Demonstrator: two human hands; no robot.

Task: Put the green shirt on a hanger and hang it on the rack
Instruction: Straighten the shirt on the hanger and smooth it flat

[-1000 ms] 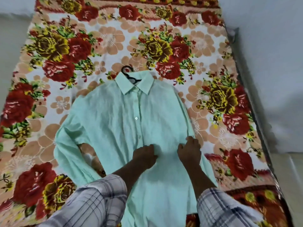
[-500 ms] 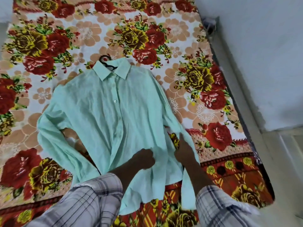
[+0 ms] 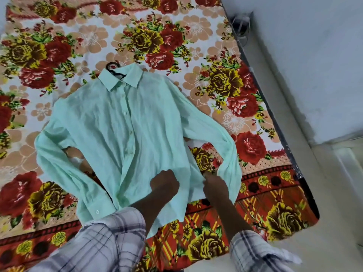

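Flat, front up on bed (image 3: 216, 61): green shirt (image 3: 127, 132), hanger (image 3: 113, 67) hook poking from collar. Fingers of left hand (image 3: 164, 183) bunch lower front, right hand (image 3: 215, 186) pinches side hem, likely straightening before lifting.

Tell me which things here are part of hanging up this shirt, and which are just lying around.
Part of the job:
green shirt
black hanger, only its hook showing at the collar
left hand and right hand, both at the shirt's lower part
No rack is in view.

Just there:
floral bedsheet
dark tangle, maybe wires, at the bed's corner
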